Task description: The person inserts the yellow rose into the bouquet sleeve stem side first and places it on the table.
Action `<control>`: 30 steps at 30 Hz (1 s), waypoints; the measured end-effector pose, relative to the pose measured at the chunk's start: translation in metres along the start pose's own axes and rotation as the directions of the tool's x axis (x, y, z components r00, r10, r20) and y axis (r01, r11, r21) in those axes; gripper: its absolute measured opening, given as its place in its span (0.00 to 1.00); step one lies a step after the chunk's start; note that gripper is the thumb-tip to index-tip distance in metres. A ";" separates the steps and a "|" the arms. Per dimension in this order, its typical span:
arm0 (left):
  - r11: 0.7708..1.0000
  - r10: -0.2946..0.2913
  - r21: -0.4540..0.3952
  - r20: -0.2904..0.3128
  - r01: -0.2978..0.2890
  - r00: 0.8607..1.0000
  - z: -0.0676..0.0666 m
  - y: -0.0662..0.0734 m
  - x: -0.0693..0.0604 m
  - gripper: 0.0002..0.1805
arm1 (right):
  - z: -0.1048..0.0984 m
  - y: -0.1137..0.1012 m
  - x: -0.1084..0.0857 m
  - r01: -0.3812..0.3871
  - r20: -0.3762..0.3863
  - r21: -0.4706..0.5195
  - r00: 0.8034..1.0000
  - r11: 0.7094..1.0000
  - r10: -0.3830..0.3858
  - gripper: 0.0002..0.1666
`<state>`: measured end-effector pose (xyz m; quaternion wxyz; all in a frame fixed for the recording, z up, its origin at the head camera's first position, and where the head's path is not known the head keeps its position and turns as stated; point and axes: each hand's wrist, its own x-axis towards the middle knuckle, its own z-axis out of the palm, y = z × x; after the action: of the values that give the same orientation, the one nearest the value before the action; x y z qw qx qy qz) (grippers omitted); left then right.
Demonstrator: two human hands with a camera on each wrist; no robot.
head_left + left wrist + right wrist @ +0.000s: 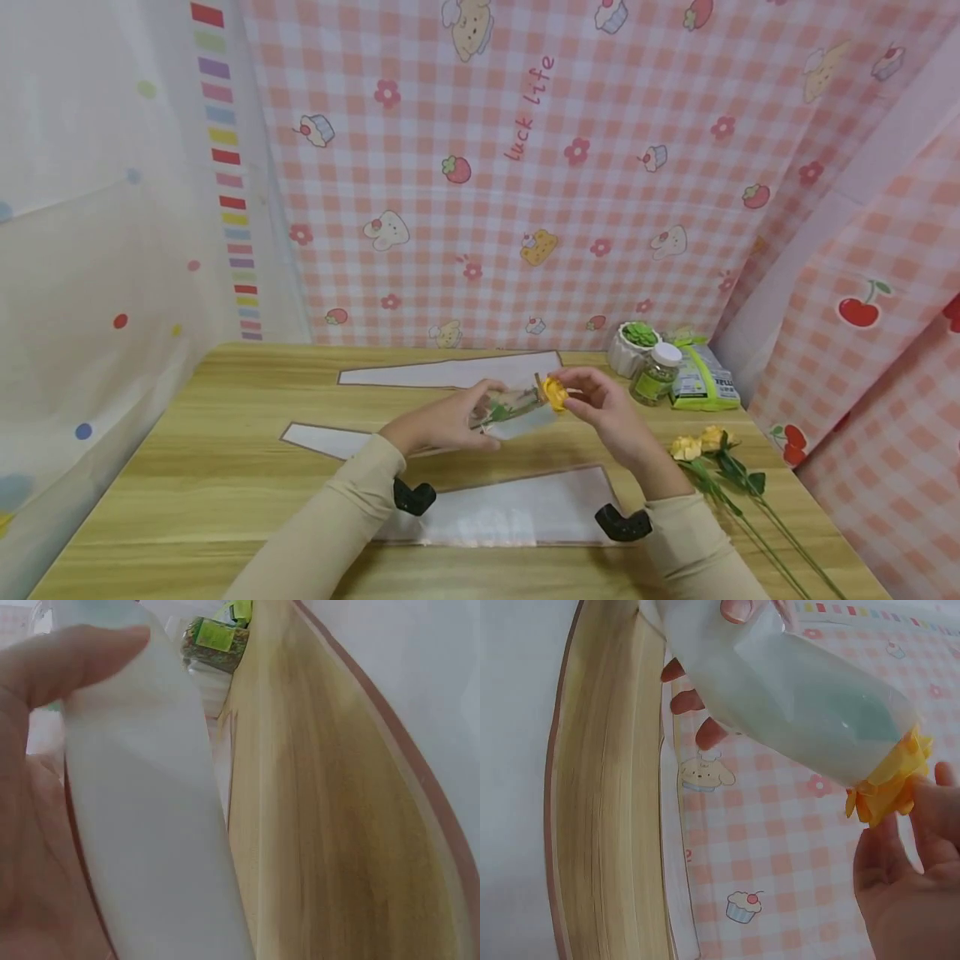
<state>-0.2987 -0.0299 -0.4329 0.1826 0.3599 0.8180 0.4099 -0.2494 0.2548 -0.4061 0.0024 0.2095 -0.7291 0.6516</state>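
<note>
A yellow flower (555,393) pokes from one end of a translucent white flower wrap (528,423), held tilted above the table. My left hand (448,417) grips the wrap near its other end; in the left wrist view the thumb lies across the pale sheet (150,810). Green leaves show through the wrap in the head view. My right hand (617,421) pinches the bloom between thumb and fingers, also seen in the right wrist view, where the yellow petals (891,786) spread at the wrap's mouth. Most of the stem is hidden inside.
Brown-edged translucent sheets (510,512) lie on the wooden table (202,467). Two yellow flowers (687,448) with long stems rest at the right. A potted succulent (639,335), a white-capped jar (656,379) and a green packet (705,379) stand at the back right.
</note>
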 end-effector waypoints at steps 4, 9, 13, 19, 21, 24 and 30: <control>0.999 0.003 -0.050 0.026 -0.002 1.000 -0.002 0.000 -0.001 0.48 | 0.000 0.002 -0.001 0.052 0.057 0.081 0.997 0.995 -0.057 0.13; 1.000 -0.006 -0.015 -0.024 0.006 1.000 -0.001 0.001 0.000 0.51 | 0.003 0.002 0.000 0.002 0.022 0.111 1.000 0.994 -0.005 0.24; 0.994 0.004 0.113 -0.088 0.006 0.996 0.000 0.000 0.003 0.53 | 0.005 0.001 0.002 -0.136 -0.035 0.053 0.990 0.989 0.138 0.30; 0.981 0.002 0.196 -0.104 0.019 0.995 0.001 -0.005 0.004 0.50 | 0.007 0.003 0.005 -0.265 -0.106 -0.073 0.961 0.962 0.256 0.28; 0.986 0.005 0.165 -0.084 0.009 0.996 0.001 -0.006 0.004 0.50 | 0.007 0.003 0.004 -0.254 -0.121 -0.081 0.962 0.964 0.243 0.26; 0.994 0.002 0.108 -0.051 0.004 0.999 0.000 -0.005 0.002 0.50 | 0.005 0.004 0.004 -0.222 -0.119 -0.061 0.970 0.973 0.214 0.24; 1.000 -0.005 0.007 0.023 0.005 1.000 -0.002 -0.003 -0.002 0.50 | 0.003 0.007 0.001 -0.155 -0.089 0.001 0.984 0.988 0.154 0.19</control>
<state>-0.2999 -0.0338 -0.4342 0.1920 0.3631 0.8181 0.4024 -0.2517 0.2519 -0.4130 -0.0152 0.1233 -0.7443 0.6562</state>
